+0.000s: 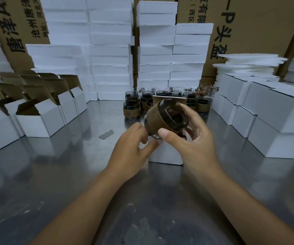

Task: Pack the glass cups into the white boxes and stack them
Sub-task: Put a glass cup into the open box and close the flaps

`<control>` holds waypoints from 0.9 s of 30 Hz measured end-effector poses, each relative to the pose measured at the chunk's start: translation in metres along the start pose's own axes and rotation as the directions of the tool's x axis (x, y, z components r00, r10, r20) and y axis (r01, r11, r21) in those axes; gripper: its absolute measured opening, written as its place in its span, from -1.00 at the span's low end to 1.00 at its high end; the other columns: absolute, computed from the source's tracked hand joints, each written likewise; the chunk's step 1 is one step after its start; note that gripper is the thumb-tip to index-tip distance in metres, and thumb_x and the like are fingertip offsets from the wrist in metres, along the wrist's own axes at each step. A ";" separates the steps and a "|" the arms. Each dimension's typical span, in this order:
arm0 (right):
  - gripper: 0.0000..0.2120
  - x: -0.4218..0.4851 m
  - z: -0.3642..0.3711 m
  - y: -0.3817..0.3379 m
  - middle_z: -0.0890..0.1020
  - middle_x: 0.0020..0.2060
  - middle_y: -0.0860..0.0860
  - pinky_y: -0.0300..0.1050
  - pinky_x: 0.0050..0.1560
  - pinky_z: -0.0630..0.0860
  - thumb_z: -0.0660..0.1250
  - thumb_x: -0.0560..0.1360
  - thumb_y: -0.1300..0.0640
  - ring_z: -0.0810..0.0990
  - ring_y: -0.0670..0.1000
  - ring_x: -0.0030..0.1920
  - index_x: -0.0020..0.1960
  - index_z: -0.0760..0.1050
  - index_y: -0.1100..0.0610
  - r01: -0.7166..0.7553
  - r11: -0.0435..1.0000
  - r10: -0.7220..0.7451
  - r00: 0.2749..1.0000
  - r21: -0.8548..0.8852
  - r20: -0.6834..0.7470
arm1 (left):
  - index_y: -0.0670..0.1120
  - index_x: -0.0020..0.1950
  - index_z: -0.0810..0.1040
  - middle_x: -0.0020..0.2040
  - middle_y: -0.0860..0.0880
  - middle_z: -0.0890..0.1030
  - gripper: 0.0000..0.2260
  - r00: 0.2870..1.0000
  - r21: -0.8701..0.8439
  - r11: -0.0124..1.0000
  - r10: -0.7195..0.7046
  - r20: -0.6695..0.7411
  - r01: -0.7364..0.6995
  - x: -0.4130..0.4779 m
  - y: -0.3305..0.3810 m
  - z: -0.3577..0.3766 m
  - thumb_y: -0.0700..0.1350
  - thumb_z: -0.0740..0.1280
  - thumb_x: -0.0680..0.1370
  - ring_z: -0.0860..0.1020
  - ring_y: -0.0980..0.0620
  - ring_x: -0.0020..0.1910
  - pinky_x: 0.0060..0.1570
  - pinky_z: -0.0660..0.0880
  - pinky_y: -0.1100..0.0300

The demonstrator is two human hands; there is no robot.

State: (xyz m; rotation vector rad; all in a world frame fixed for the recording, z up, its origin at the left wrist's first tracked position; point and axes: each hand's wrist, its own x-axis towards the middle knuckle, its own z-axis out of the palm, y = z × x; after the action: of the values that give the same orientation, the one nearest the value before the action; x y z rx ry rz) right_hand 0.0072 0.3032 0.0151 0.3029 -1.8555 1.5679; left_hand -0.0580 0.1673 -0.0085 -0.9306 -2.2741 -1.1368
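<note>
Steel table (54, 174), flanked by open white boxes (41, 119) on the left and stacked closed boxes (266, 121) on the right. Above a white box (165, 156) at centre, the right hand (195, 138) clamps a tilted, brown-sleeved glass cup (162, 117). The left hand (133, 144) curls its fingers at the cup's base, grip unclear.

Steel table (68, 174), reflective, stained at centre. Left of frame: open white boxes (36, 121), flaps up. Right: closed white boxes (275, 124), stacked. Centre: single white box (165, 155). Centre rear: glass cups (131, 107), clustered. Behind: white foam blocks (110, 68), stacked high.
</note>
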 end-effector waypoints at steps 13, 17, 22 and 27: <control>-0.68 0.002 -0.004 0.005 0.54 0.03 -0.09 -0.06 0.18 0.48 0.43 0.43 0.20 0.53 -0.08 0.12 0.01 0.44 -0.16 0.077 0.994 -0.081 0.995 -0.072 -0.055 | 0.02 -0.13 0.56 -0.26 0.06 0.53 -0.91 0.985 0.039 0.986 0.163 -0.047 -0.161 0.001 -0.003 0.000 0.00 0.41 0.46 0.46 0.11 -0.26 -0.32 0.41 0.31; -0.71 0.002 -0.003 0.006 0.44 0.03 -0.06 -0.46 0.05 0.34 0.41 0.45 0.18 0.45 -0.26 0.04 -0.12 0.41 -0.19 0.108 0.954 -0.124 0.991 -0.278 -0.042 | 0.04 -0.16 0.52 -0.28 0.07 0.50 -0.86 0.984 0.042 0.985 0.171 -0.044 -0.169 0.001 -0.004 0.000 0.07 0.38 0.45 0.44 0.11 -0.27 -0.32 0.42 0.23; -0.85 -0.002 -0.005 0.009 0.31 0.37 0.02 0.08 0.31 0.37 0.39 0.47 0.14 0.31 0.03 0.39 -0.01 0.48 -0.01 0.121 0.867 -0.124 0.992 -0.483 0.026 | 0.02 -0.16 0.50 -0.27 0.06 0.48 -0.78 0.984 0.023 0.985 0.171 -0.045 -0.170 0.001 -0.005 0.000 0.16 0.28 0.44 0.44 0.07 -0.27 -0.30 0.41 0.16; -0.84 -0.004 -0.004 0.011 0.27 0.39 0.01 0.14 0.30 0.35 0.37 0.48 0.14 0.28 0.08 0.40 0.03 0.45 0.09 0.105 0.800 -0.067 0.994 -0.591 0.085 | -0.03 -0.14 0.53 -0.26 0.03 0.51 -0.75 0.984 0.022 0.985 0.171 -0.041 -0.171 0.001 -0.004 0.000 0.15 0.28 0.45 0.44 0.08 -0.27 -0.31 0.42 0.11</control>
State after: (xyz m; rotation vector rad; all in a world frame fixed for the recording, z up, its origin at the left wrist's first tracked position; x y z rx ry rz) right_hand 0.0054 0.3086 0.0046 0.1399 -2.2364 0.8462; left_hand -0.0619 0.1662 -0.0102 -1.0616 -2.1218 -1.0489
